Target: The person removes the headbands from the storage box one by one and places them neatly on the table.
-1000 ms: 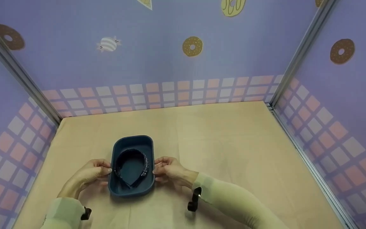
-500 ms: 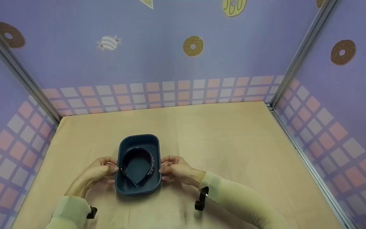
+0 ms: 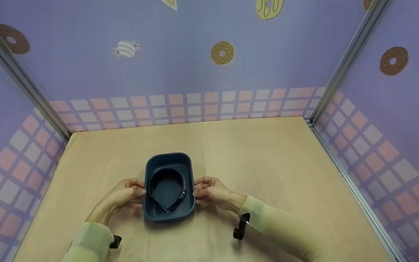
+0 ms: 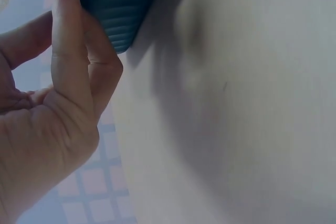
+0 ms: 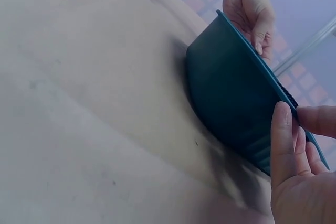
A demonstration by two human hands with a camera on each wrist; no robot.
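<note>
A dark teal rectangular tub with rounded corners is between my two hands, left of the table's middle. Inside it lies a dark, glittery headband, its ends meeting toward me. My left hand pinches the tub's left rim between thumb and fingers. At the opposite rim, my right hand pinches the same way. In the right wrist view the tub's outer wall shows, with ribbing near one end. Whether its base touches the cloth I cannot tell.
A pale yellow cloth covers the table. Purple patterned walls rise at the back and both sides, with metal posts in the corners. Black wrist mounts hang under the sleeves.
Both hands have moved the tub steadily to the right, the headband travelling inside it. Their hold on the rims looks the same throughout.
</note>
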